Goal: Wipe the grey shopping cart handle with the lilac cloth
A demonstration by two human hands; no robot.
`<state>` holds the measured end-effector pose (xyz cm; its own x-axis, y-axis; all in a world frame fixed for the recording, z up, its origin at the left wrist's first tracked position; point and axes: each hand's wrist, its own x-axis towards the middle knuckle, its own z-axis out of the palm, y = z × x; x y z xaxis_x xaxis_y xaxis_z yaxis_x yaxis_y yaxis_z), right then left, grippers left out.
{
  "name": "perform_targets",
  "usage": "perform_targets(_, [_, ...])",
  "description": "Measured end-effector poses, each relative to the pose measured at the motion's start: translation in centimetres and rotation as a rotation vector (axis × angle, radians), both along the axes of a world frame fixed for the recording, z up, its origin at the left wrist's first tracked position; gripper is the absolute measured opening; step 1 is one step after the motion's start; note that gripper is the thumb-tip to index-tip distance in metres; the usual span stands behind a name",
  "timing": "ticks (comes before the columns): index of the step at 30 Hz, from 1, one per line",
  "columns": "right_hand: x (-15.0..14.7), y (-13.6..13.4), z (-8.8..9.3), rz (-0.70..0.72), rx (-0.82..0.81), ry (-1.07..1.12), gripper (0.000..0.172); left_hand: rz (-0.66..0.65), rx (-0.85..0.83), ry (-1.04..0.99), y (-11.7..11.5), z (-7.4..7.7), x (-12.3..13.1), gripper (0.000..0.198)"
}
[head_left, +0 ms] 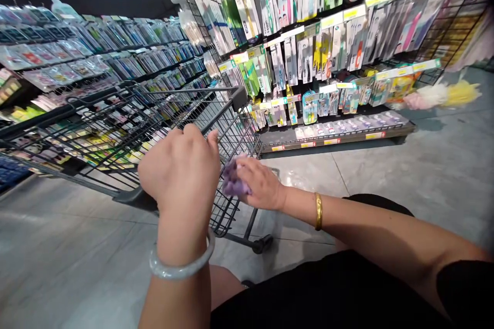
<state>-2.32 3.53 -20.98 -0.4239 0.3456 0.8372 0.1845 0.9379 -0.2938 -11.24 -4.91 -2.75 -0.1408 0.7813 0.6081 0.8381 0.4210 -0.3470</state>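
Note:
My left hand [181,162], with a pale bangle on its wrist, is closed in a fist over the near end bar of a black wire shopping cart [235,100]. The fingertips are hidden, but the bar runs in under the hand from both sides. Just to its right, my right hand [262,182] holds a crumpled, soft purple cloth [235,180] beside the cart's wire side. The cloth's exact kind is not clear. A gold bangle [318,211] circles the right wrist.
Ahead stands a rack [301,36] hung with packaged toothbrushes, above a low base shelf [339,131] of small packs. More packed shelves [96,46] line the left. Yellow and white fluffy items [459,96] hang at right. A cart wheel [262,243] rests on the grey floor [69,257].

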Motion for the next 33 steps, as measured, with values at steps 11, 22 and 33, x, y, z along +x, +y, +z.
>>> perform_targets(11, [-0.5,-0.3,0.2,-0.075,-0.016,-0.035,0.040,0.013,0.014,-0.020,0.3,0.0,-1.6,0.060])
perform_targets(22, [1.0,3.7,-1.7,-0.100,0.068,-0.198,0.035,0.063,-0.012,-0.033,-0.5,0.7,-2.9,0.062])
perform_targets(33, [-1.1,0.4,-0.6,0.140,0.344,-0.366,0.036,-0.208,0.135,-0.154,1.9,-1.3,-2.5,0.061])
